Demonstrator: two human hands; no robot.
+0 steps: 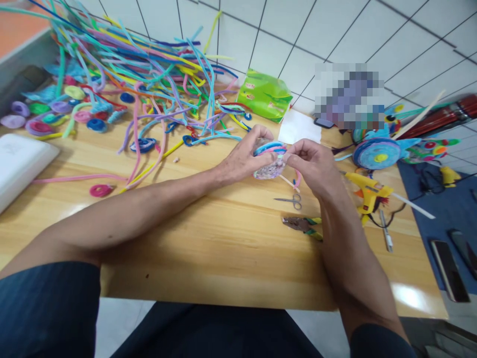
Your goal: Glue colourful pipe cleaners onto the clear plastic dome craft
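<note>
Near the middle of the counter (208,248), a person holds up a round piece (271,168) with a blue and pink coiled rim and a mottled, paler side. The left hand (248,156) grips it from the left, thumb across the near side and fingers curled behind its far edge. The right hand (311,161) has its thumb and forefinger pinched together on the piece's right edge; which strand they hold is too small to tell. A pink strip (297,179) hangs just below, between the round piece and the scissors (297,201).

Nearer than the scissors, pliers (298,223) with green and yellow handles lie beside the right forearm, which partly hides them. To the right of that forearm lie a yellow glue gun (368,193) and a pen (386,231); farther off is a blue disc (377,154) with a yellow centre. At the far left, a tangled heap of coloured fuzzy stems (149,62) spreads against the tiled wall (290,30), with small coils (97,124) at its near side. A green packet (264,95) and white paper (300,127) lie beyond the hands.
</note>
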